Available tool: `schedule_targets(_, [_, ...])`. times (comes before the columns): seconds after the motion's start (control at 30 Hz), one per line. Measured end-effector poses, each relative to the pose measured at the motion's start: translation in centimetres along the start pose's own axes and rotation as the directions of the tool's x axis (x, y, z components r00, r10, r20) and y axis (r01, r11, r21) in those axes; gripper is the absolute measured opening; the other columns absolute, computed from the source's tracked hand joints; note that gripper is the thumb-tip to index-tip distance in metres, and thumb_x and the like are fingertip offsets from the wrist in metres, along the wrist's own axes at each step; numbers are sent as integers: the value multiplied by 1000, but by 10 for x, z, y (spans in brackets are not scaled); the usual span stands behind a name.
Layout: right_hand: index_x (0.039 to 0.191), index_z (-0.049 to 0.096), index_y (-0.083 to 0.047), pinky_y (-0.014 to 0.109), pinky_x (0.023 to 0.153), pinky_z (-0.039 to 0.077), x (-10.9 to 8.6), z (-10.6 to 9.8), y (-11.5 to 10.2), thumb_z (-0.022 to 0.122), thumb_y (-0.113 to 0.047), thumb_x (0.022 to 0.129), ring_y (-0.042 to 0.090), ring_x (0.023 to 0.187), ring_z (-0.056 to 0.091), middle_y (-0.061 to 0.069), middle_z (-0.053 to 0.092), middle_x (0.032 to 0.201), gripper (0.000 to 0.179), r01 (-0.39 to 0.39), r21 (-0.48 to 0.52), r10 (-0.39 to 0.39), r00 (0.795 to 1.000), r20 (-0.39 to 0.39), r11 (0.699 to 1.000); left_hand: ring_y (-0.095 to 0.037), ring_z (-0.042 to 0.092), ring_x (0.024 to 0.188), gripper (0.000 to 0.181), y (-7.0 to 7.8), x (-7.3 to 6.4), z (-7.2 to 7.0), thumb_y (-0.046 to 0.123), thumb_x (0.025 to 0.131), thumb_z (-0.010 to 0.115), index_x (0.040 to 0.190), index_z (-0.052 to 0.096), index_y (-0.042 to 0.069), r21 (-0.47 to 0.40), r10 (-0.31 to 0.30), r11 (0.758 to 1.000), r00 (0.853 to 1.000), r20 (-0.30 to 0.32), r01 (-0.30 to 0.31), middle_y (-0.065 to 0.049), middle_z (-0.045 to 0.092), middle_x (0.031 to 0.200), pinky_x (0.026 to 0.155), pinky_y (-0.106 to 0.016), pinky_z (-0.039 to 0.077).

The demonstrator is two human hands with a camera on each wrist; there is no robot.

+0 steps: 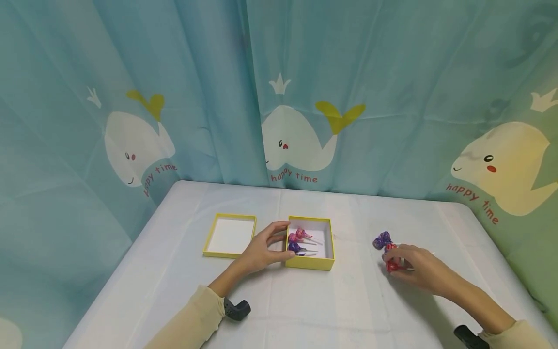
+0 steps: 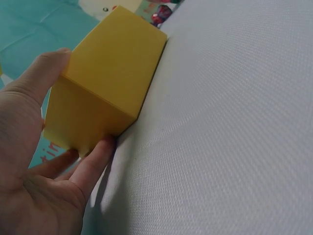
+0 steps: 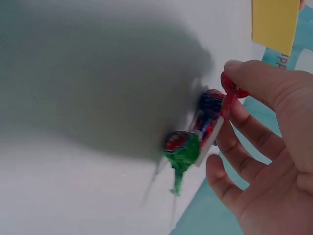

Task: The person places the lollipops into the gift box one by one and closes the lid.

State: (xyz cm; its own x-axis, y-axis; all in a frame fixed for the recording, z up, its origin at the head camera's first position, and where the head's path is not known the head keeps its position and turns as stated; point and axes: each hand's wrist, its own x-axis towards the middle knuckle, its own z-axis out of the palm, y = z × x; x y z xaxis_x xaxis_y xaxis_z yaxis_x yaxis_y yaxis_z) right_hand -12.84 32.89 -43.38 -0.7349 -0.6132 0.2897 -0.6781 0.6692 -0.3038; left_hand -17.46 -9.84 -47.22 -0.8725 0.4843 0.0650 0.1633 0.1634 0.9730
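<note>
Thumb and fingers of my left hand (image 1: 266, 248) grip the left side of an open yellow box (image 1: 310, 263), the thumb at its near corner. In the box lie pink lollipops (image 1: 294, 238) and purple lollipops (image 1: 294, 247), their white sticks pointing right. To the right, my right hand (image 1: 418, 266) pinches a red lollipop (image 3: 229, 85) between thumb and fingers, low over the table. Close by its fingers are a blue-and-red lollipop (image 3: 211, 102) and a green-and-red lollipop (image 3: 183, 149). Beyond the fingertips lies a purple lollipop (image 1: 382, 240).
Left of the box lies a shallow yellow-edged lid (image 1: 230, 235), its white inside facing up. A white cloth covers the table (image 1: 314, 310). Behind it hangs a teal curtain (image 1: 218, 97) printed with whales. Each wrist wears a dark device, such as the left wrist camera (image 1: 237, 309).
</note>
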Motion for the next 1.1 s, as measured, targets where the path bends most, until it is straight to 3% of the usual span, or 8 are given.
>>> schedule_targets(0.27, [103,71,-12,23,57,50,16,-21,-7,85,2,77,1,74,54,-13,65,89,33,-63,94,55,995,86,994,-35,48,141,79,-1,-1,0,20,89,83,155,40,11,-3,11,1000,1000,1,-11,-18,40,159,99,-38,55])
schedule_targets(0.63, [107,74,-13,25,61,53,51,-50,-22,86,-3,80,0,78,59,-14,70,97,32,-81,100,73,994,80,992,-33,49,140,80,0,-1,1,20,89,83,155,40,11,10,18,1000,1000,-5,-18,-15,40,160,100,-37,55])
schedule_targets(1.1, [113,74,-16,31,72,59,100,-61,-38,84,-11,86,9,87,64,-12,71,104,29,-88,105,77,991,106,991,-34,49,140,79,-1,0,0,19,89,83,155,40,11,13,8,1000,1000,-3,-8,-16,40,159,100,-38,55])
